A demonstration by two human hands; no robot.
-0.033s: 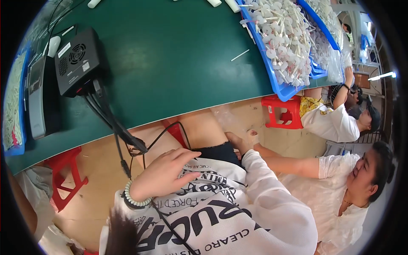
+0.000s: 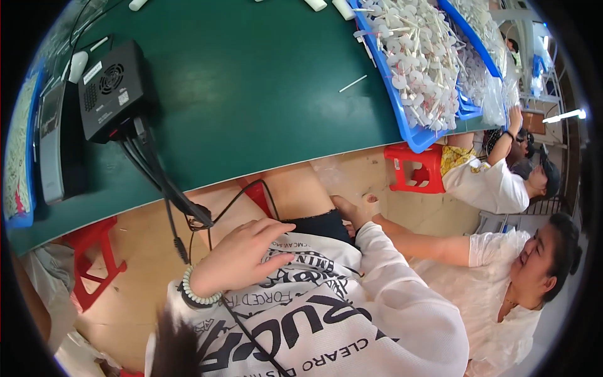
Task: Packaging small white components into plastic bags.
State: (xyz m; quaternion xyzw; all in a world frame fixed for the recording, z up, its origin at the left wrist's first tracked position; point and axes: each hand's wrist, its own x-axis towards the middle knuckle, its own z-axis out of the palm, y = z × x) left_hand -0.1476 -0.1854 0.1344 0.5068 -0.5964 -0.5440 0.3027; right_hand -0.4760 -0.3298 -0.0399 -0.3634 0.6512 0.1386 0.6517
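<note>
Shirt [image 2: 377, 314] covers the front, below the table [image 2: 251, 94]. At left, a black box [image 2: 107, 94] has wires [image 2: 166, 182] bunched, maybe so they stay tidy. The left hand [image 2: 235, 257] lies on the shirt, holding nothing, fingers loose, maybe for rest. The right hand [image 2: 353, 212] is by the thigh [image 2: 308, 191]; I cannot tell its grip. The blue tray's [image 2: 416, 139] sides keep white bits [image 2: 414, 56] in.

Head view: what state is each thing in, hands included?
Left hand, open, nothing visible in it.
Right hand, partly hidden, grip unclear.
Black cables, bundled.
Black box, cables plugged in.
Right blue tray, heaped with white parts.
Left blue tray, filled with pale parts.
Thin white stick, lying loose on the green table.
</note>
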